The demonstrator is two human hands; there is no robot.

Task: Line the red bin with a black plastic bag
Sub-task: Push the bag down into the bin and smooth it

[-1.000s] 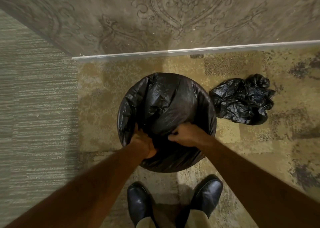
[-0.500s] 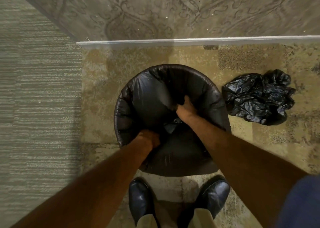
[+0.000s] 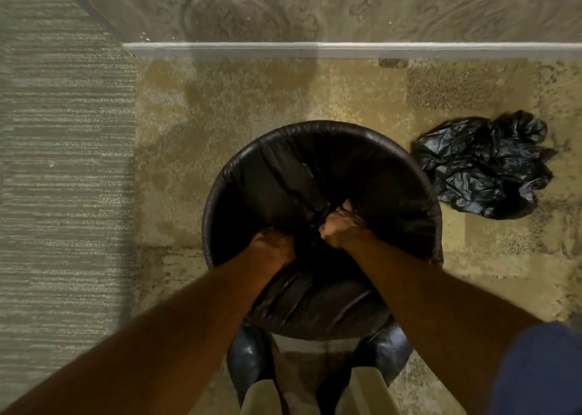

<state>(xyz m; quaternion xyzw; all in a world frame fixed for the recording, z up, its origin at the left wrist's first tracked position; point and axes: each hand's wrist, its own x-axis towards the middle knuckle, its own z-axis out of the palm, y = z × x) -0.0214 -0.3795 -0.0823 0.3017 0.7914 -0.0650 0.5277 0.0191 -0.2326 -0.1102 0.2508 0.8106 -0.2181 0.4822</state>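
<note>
The bin [image 3: 321, 225] stands at centre frame on a mottled tan and gold carpet [image 3: 245, 106], its rim and outside wholly covered by the black plastic bag [image 3: 393, 169], so no red shows. Both hands reach down inside the opening. The left hand [image 3: 274, 244] is curled low near the lower-left inner wall, pressed into the liner; whether its fingers pinch the plastic cannot be told. The right hand [image 3: 338, 225] is a closed fist gripping a bunched fold of the bag near the middle.

A second crumpled black bag [image 3: 485, 165] lies on the carpet just right of the bin, apart from it. A white baseboard [image 3: 315, 50] crosses the upper frame beneath wallpaper with a grey damask pattern [image 3: 283, 5]. Striped grey-green carpet [image 3: 63, 162] fills the left side. Two black shoes [image 3: 248, 358] and tan trouser legs [image 3: 261, 399] sit at the bottom edge, partly under the bin.
</note>
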